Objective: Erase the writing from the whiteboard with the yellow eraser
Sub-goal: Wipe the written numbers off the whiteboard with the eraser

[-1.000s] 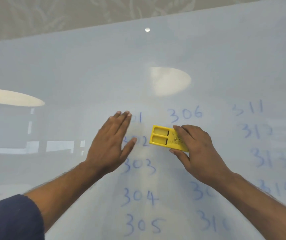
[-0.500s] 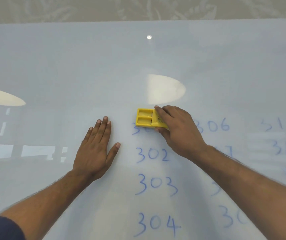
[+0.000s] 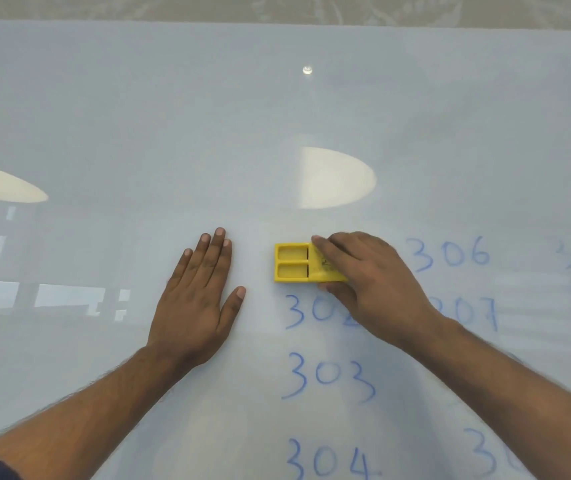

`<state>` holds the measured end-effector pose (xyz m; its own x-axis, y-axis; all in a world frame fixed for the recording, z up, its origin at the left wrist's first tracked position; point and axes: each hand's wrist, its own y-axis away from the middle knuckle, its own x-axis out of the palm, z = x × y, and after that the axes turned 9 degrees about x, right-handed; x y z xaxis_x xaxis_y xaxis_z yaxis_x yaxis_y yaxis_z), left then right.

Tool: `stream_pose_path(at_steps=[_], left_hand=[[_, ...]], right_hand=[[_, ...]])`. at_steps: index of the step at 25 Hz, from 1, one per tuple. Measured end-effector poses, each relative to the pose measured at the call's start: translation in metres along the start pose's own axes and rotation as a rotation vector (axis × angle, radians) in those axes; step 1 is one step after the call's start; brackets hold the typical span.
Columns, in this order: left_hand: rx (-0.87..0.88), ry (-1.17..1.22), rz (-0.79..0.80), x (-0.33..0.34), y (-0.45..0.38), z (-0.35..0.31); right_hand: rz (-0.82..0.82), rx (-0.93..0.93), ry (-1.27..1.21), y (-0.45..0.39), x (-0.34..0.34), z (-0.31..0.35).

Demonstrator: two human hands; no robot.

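Glossy whiteboard (image 3: 311, 109) fills nearly everything in front of you, with a strip of pale patterned wall (image 3: 277, 6) along the top edge. Your right hand (image 3: 363, 282) grasps the yellow eraser (image 3: 294, 263), fingers curled over its right end and the thumb tucked under its lower edge, pressing it flat against the board. Its left end shows two rectangular recesses side by side. Your left hand (image 3: 197, 299) lies released and flat on the board just left of the eraser, fingers straight and together, thumb spread toward it, not touching it. Blue writing (image 3: 325, 375) sits around your right hand: directly below the eraser run 302, partly covered by your wrist, then 303 and 304 in a column. To the right of your hand you can read 306, with 307 under it, partly hidden by your forearm. More digits are cut off at the right edge and bottom right. Bright oval light reflections (image 3: 332, 178) shine on the board above the eraser and at the far left.
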<state>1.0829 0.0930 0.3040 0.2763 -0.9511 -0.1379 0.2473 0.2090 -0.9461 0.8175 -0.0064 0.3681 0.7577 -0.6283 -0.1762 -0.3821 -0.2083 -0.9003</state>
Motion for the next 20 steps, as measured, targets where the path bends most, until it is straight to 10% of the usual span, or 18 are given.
stream_pose_path(at_steps=[20], left_hand=[[-0.026,0.040,-0.018,0.007,0.023,-0.025]], right_hand=[[-0.057,0.077,-0.049,-0.021,0.012,0.025]])
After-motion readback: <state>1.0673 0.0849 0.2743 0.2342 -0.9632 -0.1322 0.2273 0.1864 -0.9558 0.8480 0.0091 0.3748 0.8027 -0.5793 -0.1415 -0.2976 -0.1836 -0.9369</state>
